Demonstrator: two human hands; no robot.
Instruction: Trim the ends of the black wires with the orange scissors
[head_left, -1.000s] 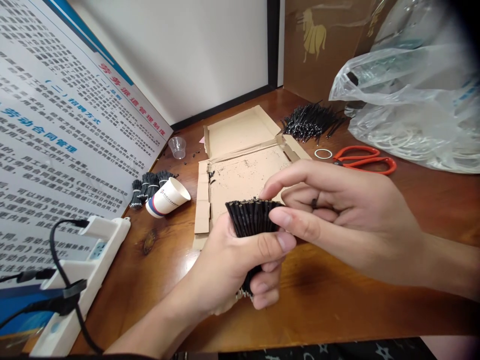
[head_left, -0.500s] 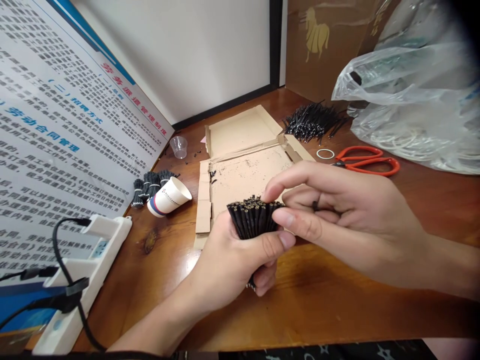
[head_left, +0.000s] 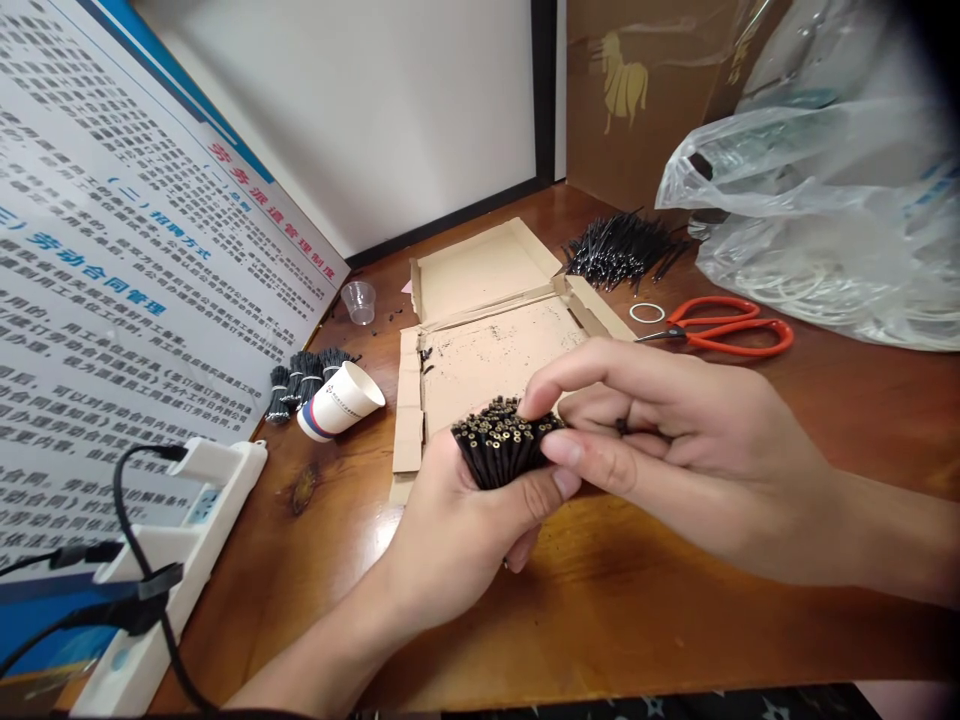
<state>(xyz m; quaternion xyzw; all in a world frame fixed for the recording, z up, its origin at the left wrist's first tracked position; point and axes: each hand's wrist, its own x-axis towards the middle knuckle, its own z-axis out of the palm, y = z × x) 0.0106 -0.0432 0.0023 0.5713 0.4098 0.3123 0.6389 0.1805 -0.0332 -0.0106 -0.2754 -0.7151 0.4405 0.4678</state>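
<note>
My left hand [head_left: 457,540] is wrapped round a thick bundle of short black wires [head_left: 495,455], held upright over the table. Their cut ends face up and show small brass-coloured rings. My right hand [head_left: 675,460] meets the bundle's right edge, its thumb against the side and its index fingertip on the top ends. A small dark bit shows among its curled fingers; I cannot make out what it is. The bundle's lower part is hidden by my left hand. Behind the hands lies an open flat cardboard box [head_left: 480,365] with black crumbs in it.
Red-handled scissors [head_left: 720,328] and a white ring [head_left: 646,313] lie at right, near a loose pile of black wires [head_left: 619,245] and a clear plastic bag [head_left: 817,240]. Tied wire bundles [head_left: 304,378], a tipped paper cup [head_left: 341,402], a plastic cup [head_left: 360,302] and a power strip [head_left: 187,560] are at left.
The bundle's top has tilted toward me, so more of the ringed ends show. My right thumb and index finger stay at its right edge.
</note>
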